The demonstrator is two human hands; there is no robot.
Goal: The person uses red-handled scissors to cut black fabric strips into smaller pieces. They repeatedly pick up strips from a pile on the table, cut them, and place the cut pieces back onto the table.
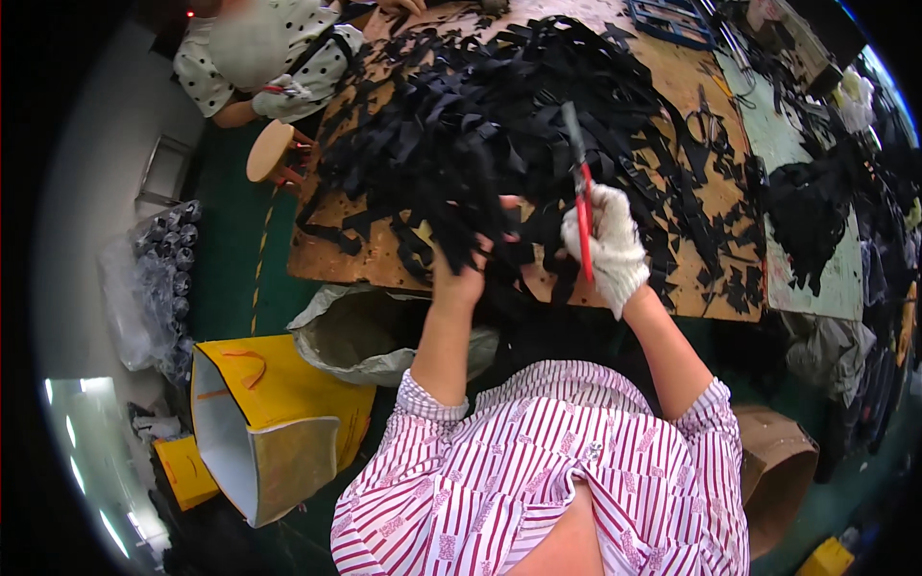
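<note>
A big tangled heap of black fabric strips (432, 115) covers much of the wooden table (351, 269). My bare left hand (461, 269) is at its near side, with strips hanging over the curled fingers, which are partly hidden by them. My right hand (610, 240), in a white knit glove, is closed on red-handled scissors (584, 221), held upright with the blades pointing away from me over the heap. Loose black scraps lie around both hands. Another pair of scissors (708, 125) lies at the right among the scraps.
A co-worker (230, 58) stands at the upper left, beside a stool (269, 151). A grey sack (355, 336) and yellow bags (288, 384) sit below the table. A pale-green table (807, 298) with black material adjoins at right. A cardboard box (778, 461) is at lower right.
</note>
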